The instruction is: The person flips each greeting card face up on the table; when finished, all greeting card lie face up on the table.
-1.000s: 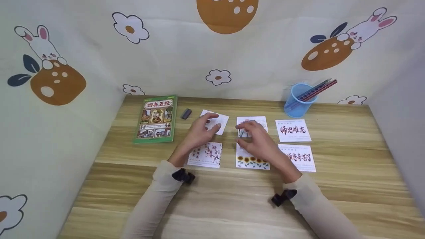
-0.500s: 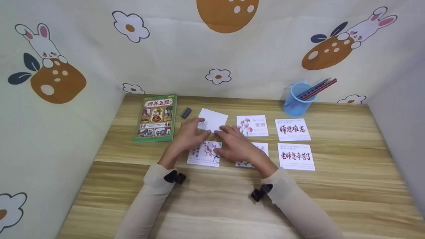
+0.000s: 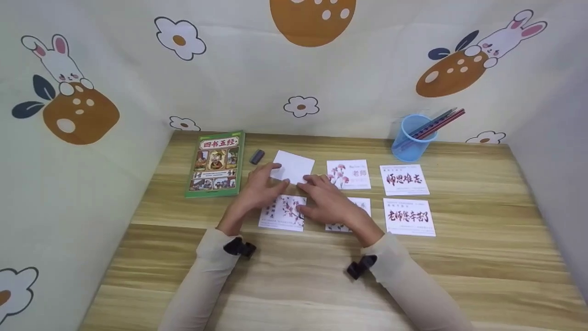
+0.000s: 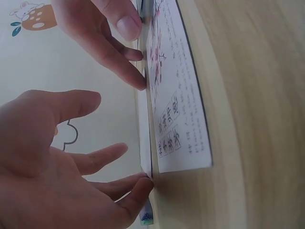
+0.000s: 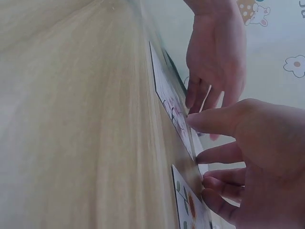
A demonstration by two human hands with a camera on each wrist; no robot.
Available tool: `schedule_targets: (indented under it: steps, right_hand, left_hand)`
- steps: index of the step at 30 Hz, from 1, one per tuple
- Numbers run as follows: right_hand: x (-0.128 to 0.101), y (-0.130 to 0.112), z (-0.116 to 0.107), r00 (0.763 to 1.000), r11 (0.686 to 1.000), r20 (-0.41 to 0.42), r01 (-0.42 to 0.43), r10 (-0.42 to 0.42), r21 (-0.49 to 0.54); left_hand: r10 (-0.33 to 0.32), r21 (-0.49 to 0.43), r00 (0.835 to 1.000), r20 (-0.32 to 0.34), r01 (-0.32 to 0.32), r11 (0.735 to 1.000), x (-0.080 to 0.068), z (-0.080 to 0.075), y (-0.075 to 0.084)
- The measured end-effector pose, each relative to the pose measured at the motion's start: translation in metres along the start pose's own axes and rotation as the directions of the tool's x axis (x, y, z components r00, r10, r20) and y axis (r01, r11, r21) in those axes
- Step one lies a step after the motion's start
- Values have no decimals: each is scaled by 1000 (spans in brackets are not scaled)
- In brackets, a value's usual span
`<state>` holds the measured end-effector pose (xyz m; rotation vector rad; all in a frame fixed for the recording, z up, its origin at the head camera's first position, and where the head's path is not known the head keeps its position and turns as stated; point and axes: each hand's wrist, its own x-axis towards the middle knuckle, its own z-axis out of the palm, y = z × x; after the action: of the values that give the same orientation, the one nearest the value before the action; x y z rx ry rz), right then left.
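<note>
A blank white square card (image 3: 294, 166) lies slightly turned on the table, between my hands. My left hand (image 3: 262, 189) has its fingertips at the card's left edge, its thumb near the lower edge. Relaxed, slightly bent fingers of my right hand (image 3: 327, 200) reach the card's lower right corner. In the left wrist view, the left fingertips (image 4: 145, 183) touch down at the card's end. Just below lies a plum-blossom card (image 3: 290, 216), partly under the right thumb in the head view. A sunflower card (image 5: 190, 202) is mostly hidden by the right hand in the head view.
A carnation card (image 3: 349, 174) and two cards with red calligraphy, an upper card (image 3: 404, 180) and a lower card (image 3: 409, 217), lie to the right. Behind stands a blue pencil cup (image 3: 410, 145) with pencils. A green book (image 3: 215, 164) and dark eraser (image 3: 257, 156) lie left.
My right hand has moved left from over the carnation and sunflower cards to the blank card's corner. My left hand has drawn back slightly left and down, uncovering the blank card.
</note>
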<state>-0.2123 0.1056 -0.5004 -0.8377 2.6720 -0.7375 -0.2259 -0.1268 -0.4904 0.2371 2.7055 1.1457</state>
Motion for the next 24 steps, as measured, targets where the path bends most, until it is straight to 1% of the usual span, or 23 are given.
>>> schedule_targets:
  steps: [2, 5, 6, 8, 10, 12, 14, 16, 18, 20, 23, 24]
  right_hand:
    - [0, 0, 1, 1000, 1000, -7, 2, -2, -1]
    - [1, 1, 2, 1000, 1000, -21, -4, 5, 10]
    - [1, 1, 1, 1000, 1000, -23, -8, 9, 17]
    - [1, 2, 0, 1000, 999, -27, -9, 10, 44]
    - [1, 3, -2, 1000, 996, -24, -9, 11, 89]
    - [1, 5, -5, 1000, 988, -31, 2, 3, 157]
    - [1, 6, -10, 999, 965, -47, 7, 6, 261]
    - [1, 5, -15, 997, 929, -76, 15, 14, 369]
    - [1, 3, -20, 993, 885, -111, 23, 32, 466]
    - [0, 1, -25, 989, 846, -140, 28, 55, 532]
    - [0, -2, -30, 983, 814, -165, 31, 80, 581]
    - [-1, -3, -30, 982, 806, -168, 29, 88, 592]
  left_hand:
    - [17, -44, 999, -43, -19, 999, 0, -2, -1]
    - [59, -160, 991, -118, -78, 984, -1, -4, -2]
    - [73, -201, 987, -145, -102, 974, -1, -5, -1]
    - [110, -280, 975, -195, -163, 946, 0, -7, 1]
    - [141, -330, 961, -238, -216, 919, 2, -6, 4]
    - [166, -365, 949, -268, -259, 894, 4, -4, 7]
    - [176, -387, 942, -284, -281, 878, 4, -1, 12]
    - [191, -404, 942, -275, -294, 866, 4, 2, 17]
    - [220, -415, 944, -247, -308, 856, 5, 6, 22]
    - [247, -410, 948, -200, -310, 858, 5, 9, 26]
    - [269, -395, 954, -135, -301, 868, 6, 13, 30]
    - [268, -384, 956, -119, -293, 876, 6, 13, 30]
